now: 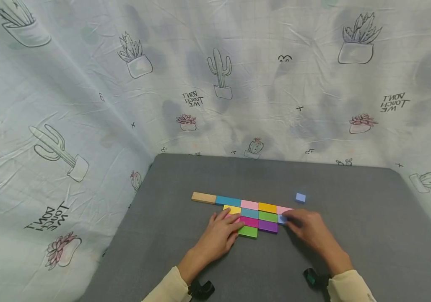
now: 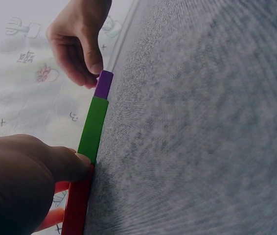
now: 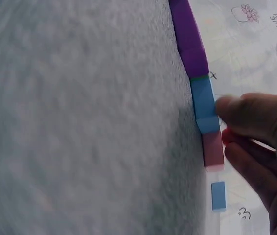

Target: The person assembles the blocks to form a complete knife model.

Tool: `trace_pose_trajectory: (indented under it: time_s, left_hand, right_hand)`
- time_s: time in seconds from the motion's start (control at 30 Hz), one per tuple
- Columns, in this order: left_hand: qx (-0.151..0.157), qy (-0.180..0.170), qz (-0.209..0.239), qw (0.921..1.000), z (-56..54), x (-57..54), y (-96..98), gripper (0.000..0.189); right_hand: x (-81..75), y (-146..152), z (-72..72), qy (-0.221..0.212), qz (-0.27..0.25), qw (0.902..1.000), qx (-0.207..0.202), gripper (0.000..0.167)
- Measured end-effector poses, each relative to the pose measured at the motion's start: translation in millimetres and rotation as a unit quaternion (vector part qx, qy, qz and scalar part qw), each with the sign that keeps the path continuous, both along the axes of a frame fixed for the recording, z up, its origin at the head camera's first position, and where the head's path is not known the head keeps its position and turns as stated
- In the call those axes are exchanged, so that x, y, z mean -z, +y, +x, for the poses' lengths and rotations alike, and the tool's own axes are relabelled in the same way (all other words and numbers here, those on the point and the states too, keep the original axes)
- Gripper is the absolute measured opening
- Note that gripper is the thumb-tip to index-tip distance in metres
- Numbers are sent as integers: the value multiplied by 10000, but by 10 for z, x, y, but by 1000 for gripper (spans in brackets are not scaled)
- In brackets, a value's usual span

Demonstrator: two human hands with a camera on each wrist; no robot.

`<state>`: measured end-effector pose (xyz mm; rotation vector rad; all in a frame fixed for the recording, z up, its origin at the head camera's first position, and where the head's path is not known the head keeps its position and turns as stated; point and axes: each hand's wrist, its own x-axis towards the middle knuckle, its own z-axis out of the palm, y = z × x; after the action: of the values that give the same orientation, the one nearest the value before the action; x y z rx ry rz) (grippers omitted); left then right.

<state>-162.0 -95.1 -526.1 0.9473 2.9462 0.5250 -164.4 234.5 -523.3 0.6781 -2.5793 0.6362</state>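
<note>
Flat coloured blocks lie edge to edge in staggered rows, with a green block [image 1: 247,232] at the front and a purple block [image 1: 268,226] beside it. My left hand [image 1: 217,235] rests at the left end of the rows, its fingers spread over a yellow block [image 1: 232,208] and its neighbours. In the left wrist view its thumb presses where a green block [image 2: 93,128] meets a red block [image 2: 77,203]. At the right end my right hand [image 1: 310,228] pinches a light blue block [image 3: 204,105], beside a pink block [image 3: 213,151]; its far fingertips are partly hidden.
A small loose light blue block [image 1: 300,198] lies behind the right hand. The back row runs out left to a tan wooden block [image 1: 203,198]. The grey table [image 1: 155,235] meets a cactus-print cloth [image 1: 276,105] at the back and sides.
</note>
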Motion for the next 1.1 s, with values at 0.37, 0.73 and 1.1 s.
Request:
trace_pose_trajectory:
  time_s: [0.37,0.73,1.1]
  left_hand:
    - [7,33,19,10000,-4,-14,6,42]
    - [-17,-36,-15,10000,3,-17,-1,42]
    - [-94,-90,-102,9999,15,9,14,44]
  right_hand:
    - [-256,340,-161,200,-634,9956,662,34]
    - [-219,603,-364,-911,-1387,9778,1282,30]
    - [46,643,-447,-1496,-1570,9663,1384,33]
